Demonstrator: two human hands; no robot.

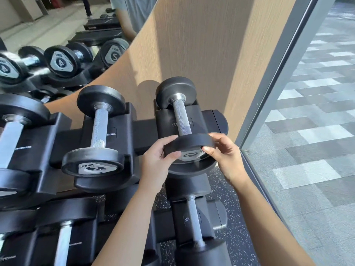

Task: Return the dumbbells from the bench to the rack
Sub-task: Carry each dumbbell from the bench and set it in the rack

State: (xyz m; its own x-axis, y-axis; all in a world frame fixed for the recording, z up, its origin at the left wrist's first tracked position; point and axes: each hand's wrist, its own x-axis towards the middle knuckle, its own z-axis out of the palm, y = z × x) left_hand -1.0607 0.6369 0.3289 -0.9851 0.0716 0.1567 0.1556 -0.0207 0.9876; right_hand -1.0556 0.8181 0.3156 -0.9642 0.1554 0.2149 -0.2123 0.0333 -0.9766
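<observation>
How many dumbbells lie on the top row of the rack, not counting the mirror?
3: one at the right end, held at its near head by both hands; one in the middle; one cut off at the left edge. More may lie beyond the frame.

Both bare forearms reaching forward and up from the lower edge, converging toward the middle. Left hand [157, 160] cupped with palm turned rightward, thumb lying across the front, fingers curled over the top, wrist bent slightly back. Right hand [223, 156] mirrored opposite, palm facing left, fingertips pinched inward with thumb below, wrist straight with the forearm. Hands near each other, not touching, both partly closed.
</observation>
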